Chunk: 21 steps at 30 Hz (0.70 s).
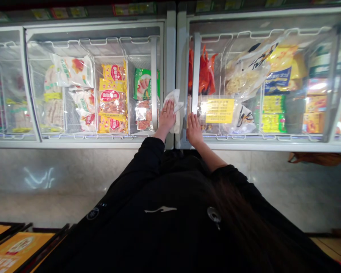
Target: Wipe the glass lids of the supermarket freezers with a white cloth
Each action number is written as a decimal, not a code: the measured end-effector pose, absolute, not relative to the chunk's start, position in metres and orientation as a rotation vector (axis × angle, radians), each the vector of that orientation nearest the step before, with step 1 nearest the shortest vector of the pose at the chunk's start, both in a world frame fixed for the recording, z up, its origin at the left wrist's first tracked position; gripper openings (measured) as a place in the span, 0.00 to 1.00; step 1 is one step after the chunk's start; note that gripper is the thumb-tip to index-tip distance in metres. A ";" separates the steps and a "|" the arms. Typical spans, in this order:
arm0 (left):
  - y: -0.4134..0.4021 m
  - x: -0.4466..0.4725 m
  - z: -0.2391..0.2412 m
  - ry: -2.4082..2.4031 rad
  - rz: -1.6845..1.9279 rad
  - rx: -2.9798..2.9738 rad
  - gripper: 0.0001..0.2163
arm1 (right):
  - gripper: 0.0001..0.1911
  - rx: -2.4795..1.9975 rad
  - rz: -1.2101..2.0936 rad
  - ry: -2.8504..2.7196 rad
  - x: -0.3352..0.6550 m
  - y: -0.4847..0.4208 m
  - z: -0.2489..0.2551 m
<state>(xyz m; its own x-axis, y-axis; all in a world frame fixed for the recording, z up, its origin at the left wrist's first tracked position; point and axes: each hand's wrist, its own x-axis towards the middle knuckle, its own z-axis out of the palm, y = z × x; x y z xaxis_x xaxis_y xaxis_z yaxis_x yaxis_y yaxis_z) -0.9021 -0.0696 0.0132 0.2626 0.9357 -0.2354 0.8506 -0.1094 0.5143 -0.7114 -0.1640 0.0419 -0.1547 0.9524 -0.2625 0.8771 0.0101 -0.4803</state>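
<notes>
My left hand [168, 114] holds a crumpled white wiping cloth [174, 98] against the grey frame at the right end of the left freezer. Its fingers lie close together over the cloth, and a ring shows on one of them. Across the narrow seam, my right hand [193, 129] rests with outstretched fingers on the left edge of the right freezer [182, 72], beside the upright handle strip [197, 64] of its glass lid. I see nothing held in it. The left freezer's lid has a similar handle strip [154, 83], just left of the cloth.
Under the glass lie yellow food packs [113, 96], a green pack [142, 84], red bags [207, 72] and a large clear bag [244, 72], in wire baskets. A yellow notice [219, 110] is on the right lid. Orange boxes [18, 248] stand behind at lower left.
</notes>
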 end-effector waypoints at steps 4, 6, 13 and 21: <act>-0.105 -0.905 0.014 1.594 0.205 1.976 0.35 | 0.43 -1.967 0.866 -2.105 -0.718 -0.192 0.044; -0.128 -0.907 0.017 1.586 0.190 1.985 0.35 | 0.44 -1.933 0.905 -2.122 -0.721 -0.200 0.045; -0.174 -0.915 0.025 1.524 0.115 2.027 0.33 | 0.43 -1.798 1.024 -2.207 -0.722 -0.224 0.038; -0.154 -0.903 0.017 1.612 0.094 2.006 0.34 | 0.38 -1.851 1.024 -2.247 -0.701 -0.268 0.033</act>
